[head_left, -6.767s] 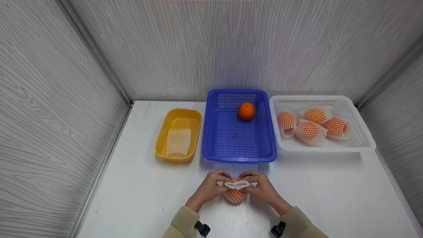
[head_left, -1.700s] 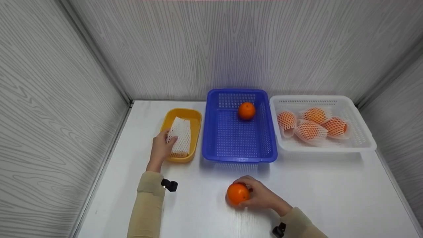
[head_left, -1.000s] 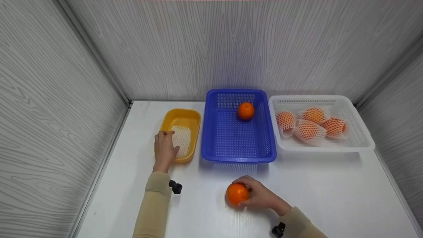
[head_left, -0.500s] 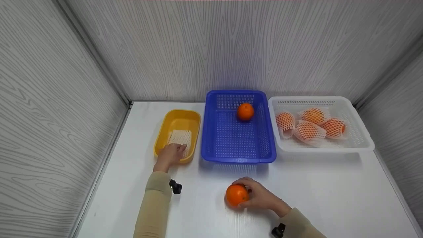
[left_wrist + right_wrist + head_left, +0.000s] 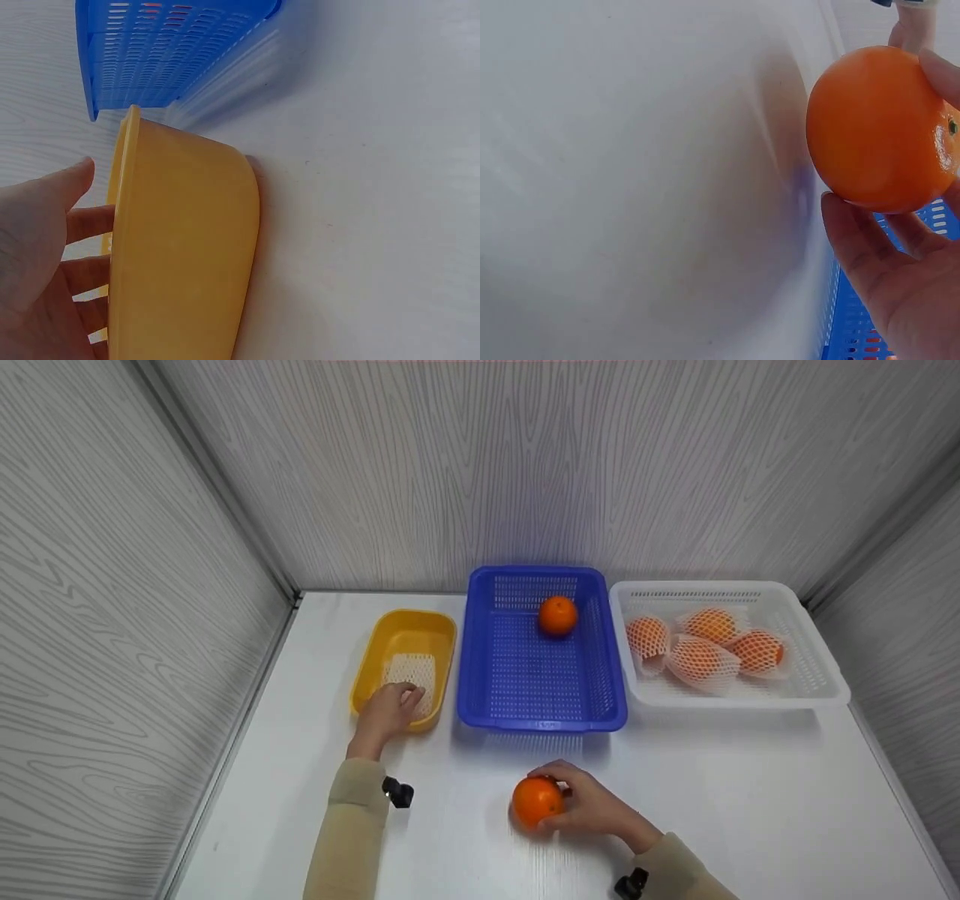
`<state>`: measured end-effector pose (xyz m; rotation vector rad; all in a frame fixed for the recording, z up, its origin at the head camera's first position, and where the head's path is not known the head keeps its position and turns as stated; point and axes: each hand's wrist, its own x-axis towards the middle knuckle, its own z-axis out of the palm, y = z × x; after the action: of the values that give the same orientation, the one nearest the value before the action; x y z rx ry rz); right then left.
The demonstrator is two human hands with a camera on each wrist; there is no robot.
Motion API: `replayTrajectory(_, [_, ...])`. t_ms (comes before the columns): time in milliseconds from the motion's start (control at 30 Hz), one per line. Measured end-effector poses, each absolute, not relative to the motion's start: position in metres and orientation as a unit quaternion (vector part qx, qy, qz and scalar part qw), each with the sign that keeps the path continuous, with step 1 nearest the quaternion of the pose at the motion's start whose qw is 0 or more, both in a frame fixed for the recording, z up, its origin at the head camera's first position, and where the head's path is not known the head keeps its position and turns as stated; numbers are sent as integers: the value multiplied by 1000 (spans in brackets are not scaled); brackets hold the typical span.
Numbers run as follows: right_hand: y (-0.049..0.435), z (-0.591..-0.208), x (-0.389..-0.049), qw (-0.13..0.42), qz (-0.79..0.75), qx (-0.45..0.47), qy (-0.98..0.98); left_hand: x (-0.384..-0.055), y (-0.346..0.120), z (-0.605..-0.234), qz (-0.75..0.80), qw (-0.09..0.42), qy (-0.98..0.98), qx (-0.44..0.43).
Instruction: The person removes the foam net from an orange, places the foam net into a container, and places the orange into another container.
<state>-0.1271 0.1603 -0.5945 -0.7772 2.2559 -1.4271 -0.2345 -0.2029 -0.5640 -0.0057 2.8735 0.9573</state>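
Observation:
In the head view, my left hand (image 5: 384, 711) reaches over the near left rim of a yellow plastic tub (image 5: 416, 637). White foam fruit nets (image 5: 411, 666) lie flat in the tub, partly under that hand. The left wrist view shows the fingers extending past the rim, thumb apart from them and fingertips hidden behind the wall. My right hand (image 5: 592, 804) grips a bare orange (image 5: 536, 802) low over the table in front of the blue basket. From the right wrist, thumb and fingers curve round the orange (image 5: 881, 127).
A blue perforated basket (image 5: 517, 690) stands in the middle, another bare orange (image 5: 558, 616) inside it. To its right, a white basket (image 5: 750, 702) holds several oranges in foam nets (image 5: 703, 658). Grey wood-grain panels (image 5: 375, 472) enclose the back and sides.
Both hands held a netted orange earlier; the orange in my right hand is now bare. My left hand held a raised net, since lowered into the tub, and has shifted slightly towards me.

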Motion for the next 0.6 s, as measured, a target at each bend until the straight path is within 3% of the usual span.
replayTrajectory(333, [159,-577,-128,151,-512,-289,795,-220,-196,-554,348,-22,937,-8])
replayTrajectory(600, [153,-523,-123,151,-509,-296,794,-210,-181,-545,377,-71,923,15])
